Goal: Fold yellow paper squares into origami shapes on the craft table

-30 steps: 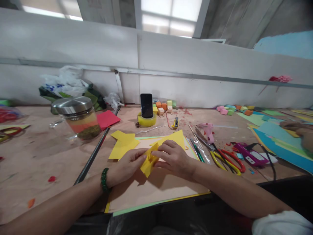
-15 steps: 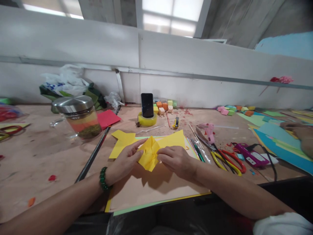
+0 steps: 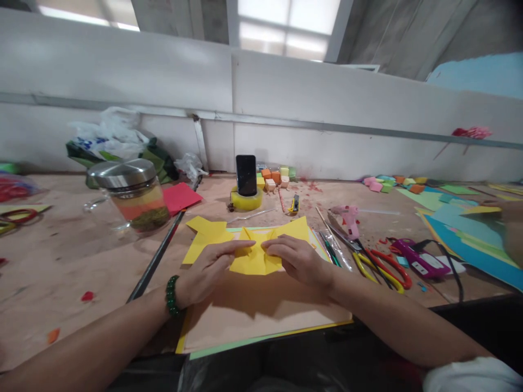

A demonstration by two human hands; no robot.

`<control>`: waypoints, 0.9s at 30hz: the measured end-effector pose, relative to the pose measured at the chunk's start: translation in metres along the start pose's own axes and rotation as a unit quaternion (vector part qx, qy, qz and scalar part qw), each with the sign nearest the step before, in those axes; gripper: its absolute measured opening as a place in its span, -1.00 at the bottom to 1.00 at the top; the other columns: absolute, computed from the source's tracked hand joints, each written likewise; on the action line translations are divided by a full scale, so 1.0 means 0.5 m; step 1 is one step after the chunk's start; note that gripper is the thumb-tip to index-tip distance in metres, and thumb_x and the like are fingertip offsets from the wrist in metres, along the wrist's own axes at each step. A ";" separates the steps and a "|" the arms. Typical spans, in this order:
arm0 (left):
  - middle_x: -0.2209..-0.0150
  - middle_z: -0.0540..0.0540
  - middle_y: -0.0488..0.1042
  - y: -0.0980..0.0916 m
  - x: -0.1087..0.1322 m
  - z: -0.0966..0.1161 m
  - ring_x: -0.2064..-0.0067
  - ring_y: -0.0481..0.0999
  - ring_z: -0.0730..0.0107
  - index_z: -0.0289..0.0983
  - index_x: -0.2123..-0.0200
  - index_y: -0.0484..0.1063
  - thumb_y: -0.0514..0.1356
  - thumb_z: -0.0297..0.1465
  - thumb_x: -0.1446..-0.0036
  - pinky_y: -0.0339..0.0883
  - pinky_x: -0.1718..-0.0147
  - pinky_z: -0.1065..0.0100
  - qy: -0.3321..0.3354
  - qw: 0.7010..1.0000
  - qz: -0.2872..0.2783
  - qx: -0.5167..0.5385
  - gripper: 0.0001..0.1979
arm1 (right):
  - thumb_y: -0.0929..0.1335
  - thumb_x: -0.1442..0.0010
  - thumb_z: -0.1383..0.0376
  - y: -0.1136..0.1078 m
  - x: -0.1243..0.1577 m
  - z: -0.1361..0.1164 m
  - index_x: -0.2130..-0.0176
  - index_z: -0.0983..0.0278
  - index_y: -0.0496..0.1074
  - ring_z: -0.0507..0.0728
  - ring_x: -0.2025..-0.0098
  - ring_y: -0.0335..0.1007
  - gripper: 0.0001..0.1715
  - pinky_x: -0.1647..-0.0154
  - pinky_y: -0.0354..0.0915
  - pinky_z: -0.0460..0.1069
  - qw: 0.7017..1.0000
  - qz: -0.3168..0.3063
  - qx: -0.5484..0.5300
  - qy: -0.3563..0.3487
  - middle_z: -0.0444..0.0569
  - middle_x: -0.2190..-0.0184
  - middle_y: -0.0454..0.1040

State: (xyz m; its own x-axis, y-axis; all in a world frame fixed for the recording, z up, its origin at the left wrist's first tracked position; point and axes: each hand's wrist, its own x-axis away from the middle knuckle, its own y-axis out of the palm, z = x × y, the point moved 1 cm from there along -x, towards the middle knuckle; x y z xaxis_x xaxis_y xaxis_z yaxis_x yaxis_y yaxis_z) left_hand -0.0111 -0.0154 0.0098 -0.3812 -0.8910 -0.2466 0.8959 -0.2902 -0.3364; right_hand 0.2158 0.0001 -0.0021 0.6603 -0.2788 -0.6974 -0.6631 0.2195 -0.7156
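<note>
A folded yellow paper piece (image 3: pixel 254 260) lies flat on a tan sheet (image 3: pixel 261 316) in front of me. My left hand (image 3: pixel 208 267), with a green bead bracelet at the wrist, presses its fingertips on the piece's left part. My right hand (image 3: pixel 296 258) presses on its right part, fingertips nearly meeting the left ones. Both hands pinch and hold the paper down. Other yellow paper scraps (image 3: pixel 204 237) lie just behind it.
A glass jar with a metal lid (image 3: pixel 131 196) stands at left beside a black rod (image 3: pixel 157 256). A phone (image 3: pixel 246 175) leans on a tape roll. Scissors (image 3: pixel 379 267), a pink glue gun (image 3: pixel 347 218) and coloured sheets (image 3: pixel 469 234) lie right, where another person's hand (image 3: pixel 512 223) works.
The yellow piece was held up and unfolded between my hands; now it is laid flat on the tan sheet with both hands pressing it.
</note>
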 end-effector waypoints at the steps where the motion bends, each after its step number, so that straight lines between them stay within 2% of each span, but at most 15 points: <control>1: 0.21 -0.08 0.54 0.001 0.000 0.000 0.15 0.46 0.24 -0.21 0.14 0.51 0.09 -0.37 -0.05 0.34 0.12 0.28 0.008 1.000 -0.003 0.003 -0.68 | 0.15 -0.16 0.57 -0.001 0.000 0.002 0.13 0.26 0.30 0.09 0.16 0.47 -0.64 0.19 0.43 -0.02 1.000 0.008 -0.014 0.006 0.10 0.16 0.54; 5: 0.37 -0.03 0.44 0.003 -0.002 0.003 0.34 0.42 0.37 -0.25 0.29 0.38 0.05 -0.42 -0.03 0.36 0.34 0.38 0.045 0.999 0.003 0.029 -0.83 | 0.22 -0.07 0.55 -0.003 0.002 0.008 0.15 0.25 0.27 0.13 0.12 0.43 -0.65 0.17 0.43 0.02 0.998 0.012 -0.061 0.018 0.11 0.14 0.50; 7: 0.40 -0.01 0.41 0.005 -0.002 0.002 0.36 0.41 0.40 -0.24 0.38 0.34 0.05 -0.46 0.02 0.34 0.36 0.41 0.062 0.998 -0.004 -0.018 -0.89 | 0.26 -0.08 0.51 -0.004 0.004 0.009 0.19 0.25 0.28 0.14 0.12 0.42 -0.72 0.18 0.42 0.03 0.997 0.007 -0.072 0.019 0.12 0.15 0.48; 10: 0.43 0.01 0.44 0.009 0.001 -0.004 0.39 0.40 0.42 -0.23 0.41 0.36 0.05 -0.53 0.08 0.31 0.40 0.44 0.080 0.988 -0.014 -0.133 -0.85 | 0.29 -0.12 0.46 -0.004 0.006 0.008 0.22 0.25 0.29 0.14 0.14 0.40 -0.81 0.19 0.41 0.03 0.997 0.012 -0.069 0.016 0.11 0.17 0.47; 13: 0.38 -0.02 0.52 0.014 0.003 -0.011 0.36 0.46 0.39 -0.22 0.36 0.45 0.05 -0.56 0.06 0.33 0.34 0.41 0.113 0.977 -0.020 -0.181 -0.77 | 0.29 -0.17 0.44 -0.004 0.005 0.006 0.20 0.26 0.33 0.13 0.17 0.39 -0.84 0.20 0.40 0.02 0.998 0.029 -0.058 -0.001 0.11 0.18 0.46; 19: 0.27 -0.12 0.56 0.016 -0.002 -0.011 0.23 0.53 0.31 -0.20 0.28 0.59 0.07 -0.54 -0.04 0.39 0.22 0.36 0.156 0.977 -0.024 -0.145 -0.69 | 0.28 -0.25 0.39 -0.007 0.003 0.003 0.13 0.28 0.39 0.11 0.19 0.40 -0.82 0.21 0.40 0.00 0.997 0.049 -0.058 -0.019 0.12 0.20 0.46; 24: 0.19 -0.11 0.55 0.021 -0.001 -0.003 0.12 0.52 0.26 -0.16 0.17 0.60 0.06 -0.56 0.05 0.39 0.09 0.32 0.143 0.978 -0.039 -0.144 -0.56 | 0.29 -0.26 0.38 -0.001 0.004 0.004 0.08 0.31 0.42 0.11 0.19 0.42 -0.78 0.22 0.41 -0.01 0.996 0.055 -0.064 -0.023 0.15 0.19 0.47; 27: 0.23 -0.10 0.57 0.020 -0.003 -0.006 0.12 0.52 0.24 -0.18 0.26 0.61 0.06 -0.54 0.08 0.39 0.08 0.30 0.107 0.987 -0.026 -0.119 -0.62 | 0.27 -0.27 0.41 0.002 0.005 0.005 0.05 0.31 0.41 0.11 0.19 0.42 -0.74 0.22 0.42 0.00 0.997 0.053 -0.060 -0.020 0.15 0.18 0.48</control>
State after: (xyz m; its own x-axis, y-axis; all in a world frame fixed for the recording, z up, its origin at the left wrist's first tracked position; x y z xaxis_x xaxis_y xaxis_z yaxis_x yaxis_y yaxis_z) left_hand -0.0022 -0.0162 0.0042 -0.4880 -0.7751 -0.4013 0.8042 -0.2205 -0.5520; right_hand 0.2176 0.0018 -0.0046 0.5959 -0.2226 -0.7716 -0.7657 0.1322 -0.6294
